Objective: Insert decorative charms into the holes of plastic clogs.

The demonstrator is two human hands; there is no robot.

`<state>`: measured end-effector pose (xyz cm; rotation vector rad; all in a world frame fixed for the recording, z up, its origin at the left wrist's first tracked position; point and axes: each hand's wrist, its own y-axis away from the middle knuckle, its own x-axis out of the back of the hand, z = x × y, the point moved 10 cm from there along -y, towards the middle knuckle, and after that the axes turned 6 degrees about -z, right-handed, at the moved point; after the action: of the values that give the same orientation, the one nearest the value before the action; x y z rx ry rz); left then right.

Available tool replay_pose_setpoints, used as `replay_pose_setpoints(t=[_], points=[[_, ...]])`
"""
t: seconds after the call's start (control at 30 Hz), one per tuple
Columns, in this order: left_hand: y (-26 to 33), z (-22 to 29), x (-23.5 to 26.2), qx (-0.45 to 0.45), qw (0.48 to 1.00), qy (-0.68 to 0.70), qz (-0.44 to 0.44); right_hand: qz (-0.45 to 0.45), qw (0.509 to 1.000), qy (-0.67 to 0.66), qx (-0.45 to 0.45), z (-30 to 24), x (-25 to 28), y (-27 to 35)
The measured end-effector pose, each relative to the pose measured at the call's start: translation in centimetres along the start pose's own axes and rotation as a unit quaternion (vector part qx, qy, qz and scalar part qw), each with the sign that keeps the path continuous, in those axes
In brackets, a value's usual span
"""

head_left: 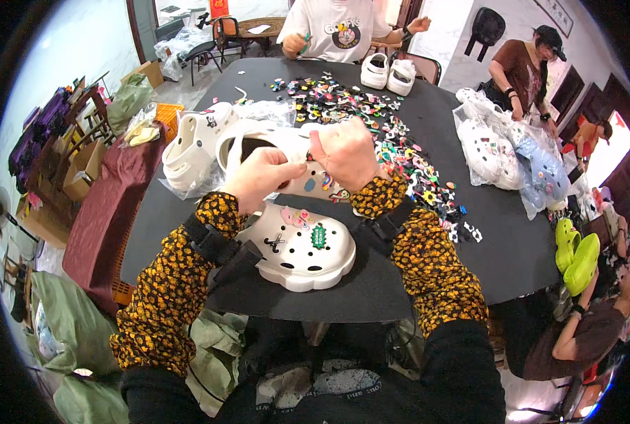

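In the head view, the person's left hand (264, 175) and right hand (347, 155) meet over a decorated white clog (321, 181) in the middle of the table (479, 265). The left hand's fingers grasp the upper of this clog, thumb pointing toward the right hand. The right hand is bent into a near fist against its top; whether its fingers pinch something small cannot be told. Colourful charms dot the clog's front.

Just below the hands, nearer the person, sits a front white clog (302, 251) carrying a green badge (318, 237), a pink charm (297, 218) and a black charm (275, 243). To the left stands another white clog (198, 145) beside clear plastic. Loose charms (347, 97) spread beyond the hands and down their right side. White shoes (388, 74) stand at the far edge, near a person in a white T-shirt (340, 32). Bagged clogs (490, 154) lie at the right, and a co-worker there grips lime-green clogs (578, 258).
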<state>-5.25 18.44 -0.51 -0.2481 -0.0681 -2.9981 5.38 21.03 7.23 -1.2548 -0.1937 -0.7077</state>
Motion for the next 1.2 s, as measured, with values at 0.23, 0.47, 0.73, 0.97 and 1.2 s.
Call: replay_pose_setpoints(t=[0.23, 0.47, 0.73, 0.97, 1.2], points=[[4.5, 7.8, -0.6, -0.218, 0.954, -0.121, 0.168, 0.004, 0.999, 0.022, -0.048, -1.0, 5.1, -3.4], [6.3, 7.4, -0.6, -0.213, 0.923, -0.182, 0.264, -0.014, 0.998, 0.005, -0.055, -1.8, 4.9, -3.2], [4.5, 4.4, -0.4, -0.178, 0.955, -0.052, 0.232, 0.053, 0.999, -0.008, -0.001, -2.1, 5.4, -2.2], [2.9, 2.3, -0.9, -0.134, 0.972, 0.072, 0.181, 0.072, 0.997, -0.031, -0.002, -1.7, 5.5, -1.5], [3.5, 2.9, -1.4, -0.135, 0.981, 0.055, 0.131, 0.037, 0.995, -0.086, -0.036, -0.9, 4.2, -1.0]])
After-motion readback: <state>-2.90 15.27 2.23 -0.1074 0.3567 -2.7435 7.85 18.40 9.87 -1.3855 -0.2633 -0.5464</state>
